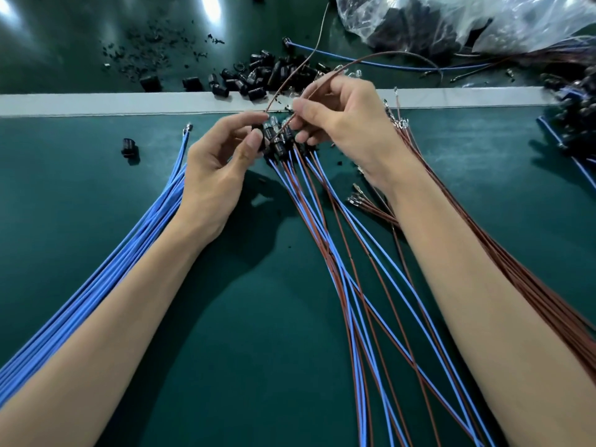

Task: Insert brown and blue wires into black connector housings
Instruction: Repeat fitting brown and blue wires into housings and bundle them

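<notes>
My left hand (214, 175) pinches a small black connector housing (262, 137) between thumb and fingertips, just above the green mat. My right hand (342, 124) pinches a brown wire (348, 64) near its end, right beside that housing; the wire arcs up and away to the right. Below the hands lies a cluster of black housings (283, 145) with blue and brown wires (342, 253) fanning toward me. The wire tip is hidden among the fingers.
A bundle of loose blue wires (129, 250) lies on the left, loose brown wires (516, 269) on the right. A pile of black housings (258, 79) sits beyond the grey strip (96, 103), a single housing (129, 148) on the mat, a plastic bag (467, 21) top right.
</notes>
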Available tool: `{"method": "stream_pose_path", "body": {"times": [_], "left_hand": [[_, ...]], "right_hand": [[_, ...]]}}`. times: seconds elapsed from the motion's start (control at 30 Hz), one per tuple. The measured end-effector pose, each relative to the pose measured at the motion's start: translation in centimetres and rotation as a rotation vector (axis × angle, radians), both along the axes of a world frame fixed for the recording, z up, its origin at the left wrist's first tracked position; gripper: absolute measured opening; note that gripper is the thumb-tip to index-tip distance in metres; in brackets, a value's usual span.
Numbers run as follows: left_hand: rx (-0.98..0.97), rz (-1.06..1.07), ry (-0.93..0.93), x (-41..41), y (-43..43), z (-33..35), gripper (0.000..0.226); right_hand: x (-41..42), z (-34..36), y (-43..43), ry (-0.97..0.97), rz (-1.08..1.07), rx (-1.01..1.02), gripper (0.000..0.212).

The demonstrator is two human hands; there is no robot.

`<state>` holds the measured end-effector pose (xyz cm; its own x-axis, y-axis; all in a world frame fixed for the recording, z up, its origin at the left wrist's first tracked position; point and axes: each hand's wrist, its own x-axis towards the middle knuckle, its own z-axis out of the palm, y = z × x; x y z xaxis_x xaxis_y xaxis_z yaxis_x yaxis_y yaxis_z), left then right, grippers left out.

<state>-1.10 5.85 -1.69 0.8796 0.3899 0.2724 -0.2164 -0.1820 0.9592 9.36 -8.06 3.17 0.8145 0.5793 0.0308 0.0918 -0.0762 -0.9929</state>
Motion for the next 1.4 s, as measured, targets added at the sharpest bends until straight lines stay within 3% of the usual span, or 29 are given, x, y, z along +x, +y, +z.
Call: {"method": "stream_pose_path", "body": {"times": [0.33, 0.73, 1.17, 1.4], "left_hand": [[-0.210, 0.051, 0.011, 0.1, 0.0, 0.2, 0.016], [-0.197, 0.021, 0.035, 0.1, -0.4, 0.6, 0.022], [-0.121, -0.032, 0.079, 0.0, -0.4, 0.3, 0.026], [-0.071, -0.003, 0.094, 0.1, -0.1, 0.0, 0.015]], "right_hand": [[0.1, 0.1, -0.3, 0.015, -0.039, 0.002, 0.012], [-0.6, 0.1, 0.1, 0.130, 0.035, 0.145, 0.012], [-1.1, -0.7, 0.9, 0.012, 0.045, -0.013, 0.014], [-1.1, -0.5, 0.9, -0.071, 0.059, -0.053, 0.015]]}}
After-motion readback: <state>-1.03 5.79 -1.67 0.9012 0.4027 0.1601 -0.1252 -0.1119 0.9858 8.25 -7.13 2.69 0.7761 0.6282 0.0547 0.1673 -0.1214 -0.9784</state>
